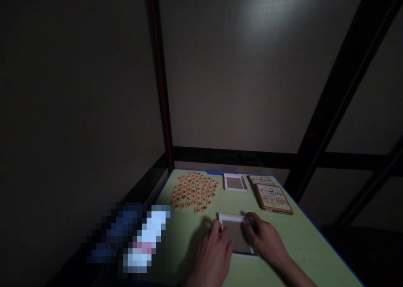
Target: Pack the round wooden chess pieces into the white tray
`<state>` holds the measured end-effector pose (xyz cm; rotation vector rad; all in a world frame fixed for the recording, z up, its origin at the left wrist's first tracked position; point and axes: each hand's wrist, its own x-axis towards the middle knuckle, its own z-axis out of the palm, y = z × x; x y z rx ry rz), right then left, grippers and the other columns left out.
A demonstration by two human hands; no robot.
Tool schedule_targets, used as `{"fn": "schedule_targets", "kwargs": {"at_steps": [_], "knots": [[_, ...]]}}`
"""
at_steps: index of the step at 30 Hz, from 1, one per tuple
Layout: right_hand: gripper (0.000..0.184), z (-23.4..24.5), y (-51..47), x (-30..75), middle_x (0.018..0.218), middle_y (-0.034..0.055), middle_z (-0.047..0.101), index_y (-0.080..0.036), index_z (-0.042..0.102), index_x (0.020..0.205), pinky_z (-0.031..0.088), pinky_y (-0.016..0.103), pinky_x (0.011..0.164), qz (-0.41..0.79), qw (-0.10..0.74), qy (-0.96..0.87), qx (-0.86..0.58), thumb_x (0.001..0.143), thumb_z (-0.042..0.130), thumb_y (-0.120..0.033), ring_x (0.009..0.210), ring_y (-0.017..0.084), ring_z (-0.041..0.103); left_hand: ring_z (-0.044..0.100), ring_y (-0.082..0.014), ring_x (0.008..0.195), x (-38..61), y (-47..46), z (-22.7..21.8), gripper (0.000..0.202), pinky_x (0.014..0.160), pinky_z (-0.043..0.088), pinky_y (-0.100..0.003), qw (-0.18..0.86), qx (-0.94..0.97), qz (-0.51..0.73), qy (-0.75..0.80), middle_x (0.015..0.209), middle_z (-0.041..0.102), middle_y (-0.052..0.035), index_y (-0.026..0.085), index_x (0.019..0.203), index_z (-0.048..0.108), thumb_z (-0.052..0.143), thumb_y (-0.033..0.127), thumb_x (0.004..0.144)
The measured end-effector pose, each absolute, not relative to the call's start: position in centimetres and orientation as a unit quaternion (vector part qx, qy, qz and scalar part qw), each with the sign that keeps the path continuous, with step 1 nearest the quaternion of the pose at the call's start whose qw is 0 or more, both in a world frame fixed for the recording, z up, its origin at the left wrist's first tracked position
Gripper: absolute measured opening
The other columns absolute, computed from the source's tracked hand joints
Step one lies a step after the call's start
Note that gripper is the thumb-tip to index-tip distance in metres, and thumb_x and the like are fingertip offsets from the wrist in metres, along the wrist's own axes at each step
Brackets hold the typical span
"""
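Note:
On the pale green table point(302, 240) lies a shallow white tray with a brown inside point(237, 236). My left hand point(214, 253) rests on the tray's left edge, fingers curled over the rim. My right hand point(267, 238) holds the tray's right edge, fingers bent around it. Beyond the tray lies a heap of round cream discs with red and black marks point(193, 190).
A second white tray point(235, 182) sits at the far edge. Two printed boxes with brown borders point(273, 197) lie at the back right. A blurred-out patch point(132, 236) covers the left. Dark posts and grey walls surround the table, which has a blue rim.

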<state>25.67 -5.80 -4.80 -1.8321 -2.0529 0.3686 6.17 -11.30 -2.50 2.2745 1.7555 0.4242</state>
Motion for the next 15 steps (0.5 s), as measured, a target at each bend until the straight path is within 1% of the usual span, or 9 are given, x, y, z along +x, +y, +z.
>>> {"fn": "schedule_targets", "kwargs": {"at_steps": [2,4,6,9,13,15], "knots": [[0.039,-5.1,-5.7,25.5,0.086,0.0095,0.076,-0.019,0.059,0.116,0.047,0.032,0.069,0.140,0.203,-0.741,-0.625,0.093,0.032,-0.036,0.080,0.026,0.072,0.067,-0.0195,0.099,6.2,-11.8,-3.3,0.036,0.089,0.055,-0.030,0.142,0.766,0.144,0.611,0.133,0.056,-0.0083,0.026,0.129,0.060,0.045,0.024,0.096],[0.037,-5.5,-5.6,25.4,0.088,0.0088,0.076,-0.020,0.058,0.113,0.047,0.032,0.069,0.144,0.224,-0.756,-0.598,0.094,0.031,-0.036,0.080,0.025,0.072,0.067,-0.0186,0.099,6.0,-12.1,-3.8,0.033,0.089,0.055,-0.029,0.152,0.755,0.153,0.619,0.130,0.057,-0.0077,0.026,0.125,0.061,0.045,0.024,0.096],[0.038,-5.9,-5.6,25.5,0.092,0.0091,0.076,-0.020,0.056,0.115,0.048,0.032,0.070,0.142,0.236,-0.763,-0.584,0.094,0.029,-0.037,0.083,0.026,0.073,0.068,-0.0180,0.099,5.7,-12.2,-4.1,0.032,0.089,0.055,-0.028,0.148,0.746,0.171,0.626,0.127,0.058,-0.0076,0.026,0.122,0.063,0.043,0.025,0.098],[0.041,-6.2,-5.6,25.6,0.097,0.0096,0.076,-0.020,0.055,0.120,0.050,0.034,0.073,0.137,0.247,-0.762,-0.583,0.095,0.027,-0.038,0.086,0.027,0.073,0.068,-0.0174,0.097,5.4,-12.4,-4.6,0.031,0.088,0.055,-0.028,0.120,0.738,0.203,0.632,0.124,0.060,-0.0079,0.025,0.120,0.064,0.041,0.024,0.099],[0.044,-5.1,-5.3,25.4,0.098,0.0106,0.077,-0.019,0.056,0.122,0.051,0.035,0.074,0.138,0.259,-0.756,-0.585,0.095,0.028,-0.041,0.086,0.026,0.073,0.069,-0.0163,0.094,5.4,-12.2,-5.4,0.026,0.087,0.056,-0.028,0.077,0.741,0.244,0.621,0.116,0.063,-0.0069,0.023,0.110,0.068,0.044,0.021,0.098],[0.045,-4.5,-5.4,25.4,0.096,0.0114,0.077,-0.018,0.058,0.121,0.053,0.037,0.075,0.133,0.264,-0.752,-0.588,0.094,0.029,-0.041,0.086,0.028,0.073,0.069,-0.0170,0.096,5.1,-12.6,-6.2,0.027,0.088,0.057,-0.030,0.052,0.744,0.278,0.606,0.117,0.063,-0.0077,0.022,0.111,0.067,0.044,0.021,0.098]]}}
